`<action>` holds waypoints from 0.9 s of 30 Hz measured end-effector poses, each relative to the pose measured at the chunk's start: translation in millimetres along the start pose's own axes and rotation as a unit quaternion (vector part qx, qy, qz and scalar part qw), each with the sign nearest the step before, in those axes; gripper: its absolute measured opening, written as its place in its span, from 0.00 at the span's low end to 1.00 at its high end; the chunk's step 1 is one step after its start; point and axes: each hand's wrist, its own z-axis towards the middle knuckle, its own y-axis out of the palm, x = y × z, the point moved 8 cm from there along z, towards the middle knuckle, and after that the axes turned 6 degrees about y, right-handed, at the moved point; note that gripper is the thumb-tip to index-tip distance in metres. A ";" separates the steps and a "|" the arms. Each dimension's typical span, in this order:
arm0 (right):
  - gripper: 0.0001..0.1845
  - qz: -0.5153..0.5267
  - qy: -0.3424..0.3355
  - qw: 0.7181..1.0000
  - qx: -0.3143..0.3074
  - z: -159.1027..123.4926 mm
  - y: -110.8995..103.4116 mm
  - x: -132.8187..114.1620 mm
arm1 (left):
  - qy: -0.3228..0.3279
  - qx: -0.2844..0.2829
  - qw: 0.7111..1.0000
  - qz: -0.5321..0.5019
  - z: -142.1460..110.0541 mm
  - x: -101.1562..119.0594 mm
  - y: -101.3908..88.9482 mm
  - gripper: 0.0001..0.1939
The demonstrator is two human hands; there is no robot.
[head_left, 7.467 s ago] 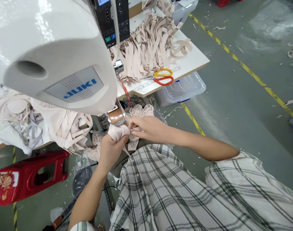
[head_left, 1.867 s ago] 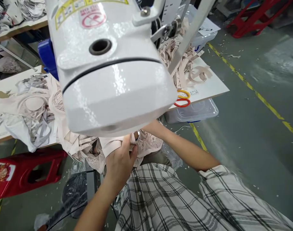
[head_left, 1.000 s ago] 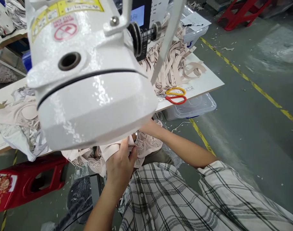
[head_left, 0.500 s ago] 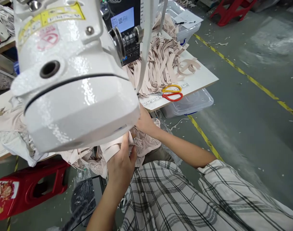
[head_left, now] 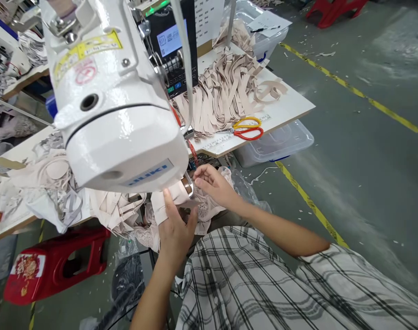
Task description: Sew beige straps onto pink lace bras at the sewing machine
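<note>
A white sewing machine head (head_left: 126, 142) marked JUKI hangs over the work and hides part of it. Below it, a beige lace bra (head_left: 209, 206) is bunched at the machine's front edge, one smooth band of it running under the head. My left hand (head_left: 176, 231) holds that band down, index finger stretched along the top and thumb to the side. By the metal guard (head_left: 189, 185) at the needle area, my right hand (head_left: 215, 185) is raised just off the fabric. Its fingers curl loosely, and nothing shows between them.
Beige fabric strips (head_left: 225, 91) are heaped on the white table (head_left: 291, 112), beside red-and-yellow-handled scissors (head_left: 248, 128). A control screen (head_left: 172, 41) stands behind the head. More beige pieces (head_left: 54, 183) lie left. Below are a red stool (head_left: 57, 266) and a clear plastic box (head_left: 280, 142).
My right hand has come out from behind the machine head and off the fabric. My left hand stays on the band. The view has shifted, showing more of the needle area.
</note>
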 end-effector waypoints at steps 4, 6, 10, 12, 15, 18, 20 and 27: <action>0.20 -0.078 -0.009 0.996 -0.032 -29.0 4.4 -5.7 | 0.093 0.017 0.994 0.047 -21.0 45.5 9.0 0.52; 0.16 -0.079 0.015 0.996 -0.042 -43.0 2.7 -5.4 | 0.140 0.016 0.990 0.032 -33.8 67.6 14.0 0.53; 0.17 0.006 0.088 0.995 -0.040 -61.2 -11.4 1.8 | 0.136 -0.070 0.983 -0.097 -46.8 71.0 15.7 0.47; 0.19 0.051 0.118 0.990 -0.053 -65.8 -16.6 5.5 | 0.086 -0.140 0.972 -0.166 -45.4 55.7 11.8 0.35; 0.21 0.082 0.141 0.980 -0.112 -68.5 -14.9 5.8 | 0.063 -0.127 0.971 -0.195 -30.2 39.1 -13.1 0.14; 0.22 0.039 0.121 0.970 -0.208 -68.9 -3.6 -4.3 | 0.181 -0.046 0.965 -0.181 -12.0 53.0 -38.0 0.17; 0.21 -0.042 0.082 0.951 -0.296 -73.7 10.2 -15.9 | 0.267 -0.072 0.949 -0.151 -9.9 68.9 -34.2 0.22; 0.12 -0.565 -0.142 0.773 -0.252 -68.9 37.4 -14.0 | -0.134 -0.290 0.901 -0.295 -26.1 -3.2 40.5 0.23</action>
